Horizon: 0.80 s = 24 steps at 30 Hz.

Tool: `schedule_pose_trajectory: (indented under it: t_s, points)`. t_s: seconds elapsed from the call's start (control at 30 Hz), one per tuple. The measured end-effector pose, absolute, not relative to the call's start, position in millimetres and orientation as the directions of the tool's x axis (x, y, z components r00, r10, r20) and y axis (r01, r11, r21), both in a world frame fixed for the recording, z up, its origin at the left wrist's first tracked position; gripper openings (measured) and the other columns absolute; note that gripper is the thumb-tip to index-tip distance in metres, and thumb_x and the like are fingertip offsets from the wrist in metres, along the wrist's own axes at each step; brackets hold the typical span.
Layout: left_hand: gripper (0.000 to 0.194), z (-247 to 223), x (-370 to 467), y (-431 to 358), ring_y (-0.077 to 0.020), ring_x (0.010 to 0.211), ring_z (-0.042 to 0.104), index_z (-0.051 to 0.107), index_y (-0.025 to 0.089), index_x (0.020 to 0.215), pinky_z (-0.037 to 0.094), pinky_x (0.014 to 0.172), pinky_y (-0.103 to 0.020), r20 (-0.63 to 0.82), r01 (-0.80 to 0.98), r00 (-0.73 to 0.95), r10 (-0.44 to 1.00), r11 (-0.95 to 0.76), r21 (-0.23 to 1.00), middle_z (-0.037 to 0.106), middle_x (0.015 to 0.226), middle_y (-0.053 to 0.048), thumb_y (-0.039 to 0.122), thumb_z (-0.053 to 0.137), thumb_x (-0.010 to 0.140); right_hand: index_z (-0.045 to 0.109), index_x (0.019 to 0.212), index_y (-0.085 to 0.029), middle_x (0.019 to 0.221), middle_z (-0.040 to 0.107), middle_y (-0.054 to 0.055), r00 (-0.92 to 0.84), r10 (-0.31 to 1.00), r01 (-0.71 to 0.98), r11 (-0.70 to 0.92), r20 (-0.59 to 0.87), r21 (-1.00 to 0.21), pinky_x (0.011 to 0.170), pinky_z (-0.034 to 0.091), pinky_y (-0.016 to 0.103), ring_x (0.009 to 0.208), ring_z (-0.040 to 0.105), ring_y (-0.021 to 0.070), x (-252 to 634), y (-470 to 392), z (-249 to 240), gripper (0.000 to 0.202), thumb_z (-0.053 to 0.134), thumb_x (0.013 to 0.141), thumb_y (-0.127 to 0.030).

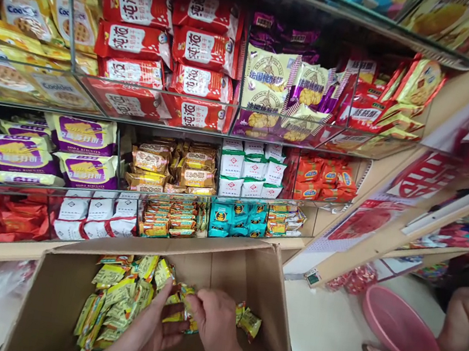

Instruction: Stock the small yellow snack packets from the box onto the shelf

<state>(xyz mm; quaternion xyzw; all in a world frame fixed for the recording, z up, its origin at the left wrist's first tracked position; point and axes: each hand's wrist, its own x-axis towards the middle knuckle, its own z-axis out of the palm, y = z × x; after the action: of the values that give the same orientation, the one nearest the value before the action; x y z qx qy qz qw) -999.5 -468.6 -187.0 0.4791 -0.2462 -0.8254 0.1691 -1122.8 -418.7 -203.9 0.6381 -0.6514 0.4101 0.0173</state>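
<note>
A cardboard box point(246, 272) stands open below the shelves, with many small yellow-green packets point(122, 294) heaped in its left part. My left hand point(157, 323) is over the middle of the box, palm turned to the right, fingers apart and curved around several small packets point(177, 309). Close beside it on the right, my right hand point(214, 320) has its fingers curled, with thumb and forefinger pinched on a yellow packet at the edge of that group. Two more packets point(249, 323) lie at the right of the box.
Glass-fronted shelves point(178, 190) full of wrapped biscuits run behind the box. At the right are a pink basin point(397, 326) on the tiled floor point(323, 344) and a seated person's bare legs point(460, 348) and sandalled foot. A clear plastic bag point(0, 292) hangs at the left.
</note>
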Motion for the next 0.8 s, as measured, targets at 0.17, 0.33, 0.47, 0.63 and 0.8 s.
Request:
schedule_pose_trajectory:
  t_s: [0.17,0.33,0.47,0.63,0.8]
  points:
    - [0.020,-160,-1005,-465,-0.0077,0.043,0.050,0.054,0.017,0.079,0.036,0.044,-0.018,-0.672,0.039,-0.644,-0.366,-0.893,0.449,0.054,0.051,0.004,0.037,0.051,0.075,0.050,0.062,-0.019,0.057,0.053,0.001,0.253,-0.782,-0.858,-0.453,0.570,-0.240,0.054,0.032,0.026,0.057,0.049,0.0133,-1118,-397,-194,0.026,0.043,0.083,-0.033]
    - [0.032,-156,-1007,-462,-0.0146,0.067,0.060,0.056,0.016,0.100,0.041,0.057,-0.024,-0.560,0.145,-0.659,-0.502,-0.815,0.561,0.066,0.082,-0.004,0.036,0.044,0.078,0.052,0.079,-0.018,0.070,0.054,0.002,-0.357,-0.855,-0.482,-0.175,0.375,-0.859,0.059,0.041,0.024,0.064,0.050,0.0120,-1111,-376,-200,0.012,0.046,0.081,-0.029]
    - [0.039,-161,-1009,-455,-0.0173,0.073,0.060,0.053,0.015,0.107,0.040,0.053,-0.024,-0.527,0.195,-0.633,-0.567,-0.776,0.600,0.065,0.093,-0.007,0.037,0.047,0.076,0.047,0.094,-0.018,0.078,0.054,0.003,-0.390,-0.907,0.262,0.053,-0.156,-0.964,0.052,0.044,0.023,0.065,0.053,0.0130,-1103,-379,-205,0.029,0.051,0.077,-0.041]
    - [0.036,-167,-1008,-452,-0.0152,0.070,0.060,0.055,0.016,0.103,0.040,0.050,-0.022,-0.494,0.258,-0.527,-0.692,-0.684,0.683,0.065,0.091,-0.006,0.033,0.058,0.072,0.052,0.087,-0.017,0.070,0.053,0.000,-0.251,-0.950,0.336,0.095,-0.186,-0.937,0.052,0.043,0.023,0.057,0.049,0.0098,-1099,-384,-202,0.025,0.055,0.074,-0.038]
    - [0.032,-168,-1007,-450,-0.0156,0.075,0.060,0.057,0.016,0.099,0.044,0.059,-0.023,-0.400,0.259,-0.481,-0.780,-0.562,0.786,0.065,0.089,-0.006,0.032,0.059,0.071,0.050,0.091,-0.018,0.084,0.055,0.003,-0.216,-0.971,0.242,0.046,-0.099,-0.969,0.056,0.046,0.024,0.070,0.052,0.0135,-1099,-380,-201,0.024,0.054,0.075,-0.036]
